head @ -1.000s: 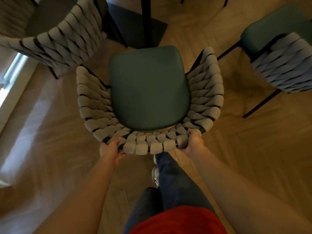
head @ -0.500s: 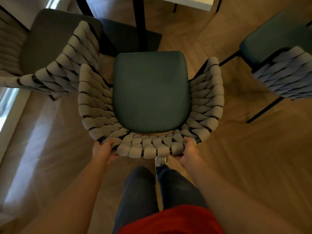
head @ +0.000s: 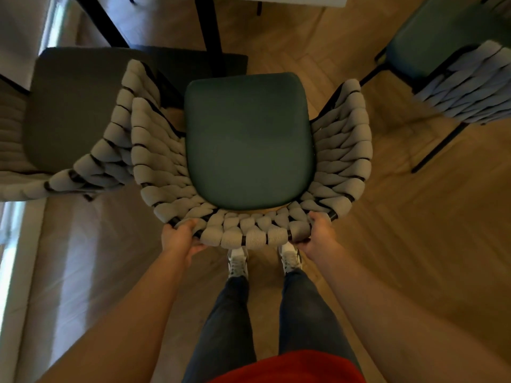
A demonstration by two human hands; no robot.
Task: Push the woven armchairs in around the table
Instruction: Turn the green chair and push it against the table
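A woven armchair [head: 249, 145] with a dark green seat and a thick grey braided back stands straight in front of me. My left hand [head: 178, 236] grips the left end of its top back rail, and my right hand [head: 318, 233] grips the right end. The white table edge [head: 265, 0] shows at the top, with its black leg [head: 208, 31] and dark base plate just beyond the chair's front. A second woven armchair [head: 91, 164] touches this one on the left. A third woven armchair [head: 456, 67] stands apart at the upper right.
The floor is wood herringbone [head: 414, 230]. My two feet in white shoes [head: 237, 262] stand right behind the chair back. A bright window strip [head: 11, 244] runs along the left edge.
The chair has slid forward toward the table leg and closed up against the left armchair. I have stepped after it, and both feet now stand side by side. More of the table edge shows.
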